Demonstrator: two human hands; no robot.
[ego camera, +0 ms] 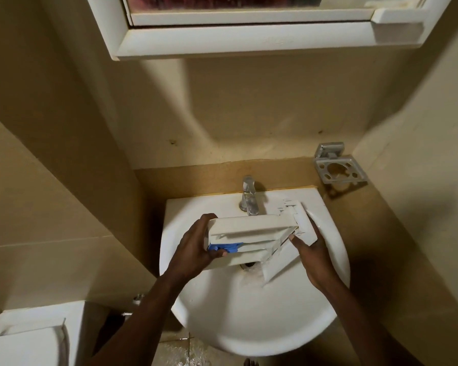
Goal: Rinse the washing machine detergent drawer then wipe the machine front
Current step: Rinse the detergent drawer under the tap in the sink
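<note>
The white drawer was held over the sink. One end was gripped tight by the left hand, the other by the right hand.

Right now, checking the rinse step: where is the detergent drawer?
Centre of the head view: the detergent drawer is gripped by left hand and right hand over the sink, just in front of the tap.

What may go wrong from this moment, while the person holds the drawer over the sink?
1. The left hand and right hand hold the detergent drawer in the air by its ends only; wet plastic may slip and hit the sink.
2. The drawer is close under the faucet, so water may splash out; the floor below looks wet.
3. The blue insert by the left thumb may come loose.
</note>
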